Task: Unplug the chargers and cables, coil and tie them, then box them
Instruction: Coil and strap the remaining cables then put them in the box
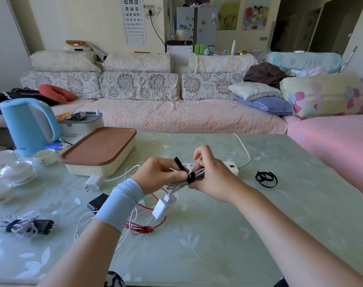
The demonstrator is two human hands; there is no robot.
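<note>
My left hand (158, 172) and my right hand (209, 172) hold a coiled white cable (176, 185) above the table. A black strap tie (189, 177) is wrapped round the coil, and my left fingers pinch its free end. The cable's white charger (163, 206) hangs below the coil. Behind my hands lies a white power strip (232, 167). A loose white charger (94, 181), a black adapter (97, 201), a red cable (153, 225) and a tied bundle with a black plug (26, 225) lie on the table. The cream box with a brown lid (99, 151) stands closed at the left.
Spare black ties (266, 179) lie right of the power strip. A blue kettle (28, 125), white cups and a teapot (16, 168) crowd the table's left end. The green glass table (259, 235) has a sofa (176, 117) behind it.
</note>
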